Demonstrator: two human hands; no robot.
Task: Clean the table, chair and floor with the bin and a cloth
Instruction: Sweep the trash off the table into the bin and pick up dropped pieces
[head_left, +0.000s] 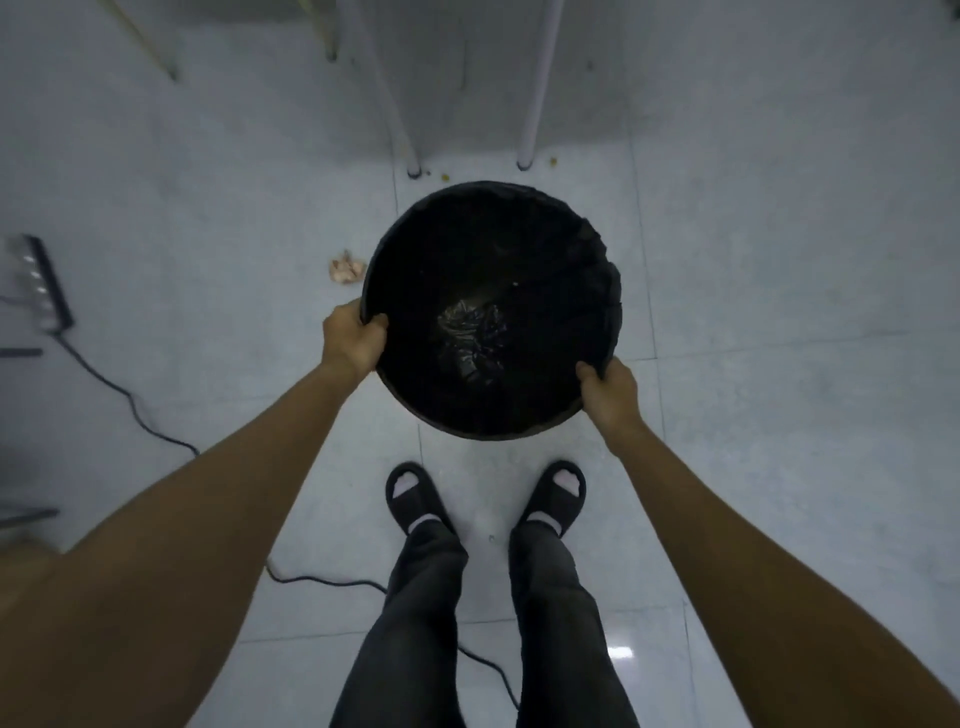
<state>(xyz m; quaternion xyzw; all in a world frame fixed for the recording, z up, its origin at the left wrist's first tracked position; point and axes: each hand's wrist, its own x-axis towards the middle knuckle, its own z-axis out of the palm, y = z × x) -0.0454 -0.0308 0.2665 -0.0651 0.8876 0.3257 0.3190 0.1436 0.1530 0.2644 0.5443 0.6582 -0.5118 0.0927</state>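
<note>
The left hand (353, 338) and right hand (610, 389) each grip the rim of the black bin (441, 249), mouth up, while a crumpled scrap (345, 270) lies on the floor (753, 312) just beside its left side, nearest the left hand.

Both arms are bare: the left arm (208, 519) and the right arm (753, 545) show uncovered all the way to the left hand (353, 340) and the right hand (610, 392). The legs are in long dark grey trousers (415, 623), loosely cut, with soft lengthwise folds and hems that bunch over the ankles. On the feet are black slide sandals, the left sandal (418, 508) and the right sandal (555, 508), each with one broad band across the foot and an open toe. Pale socks (404, 486) show at the toes and behind the band.
</note>
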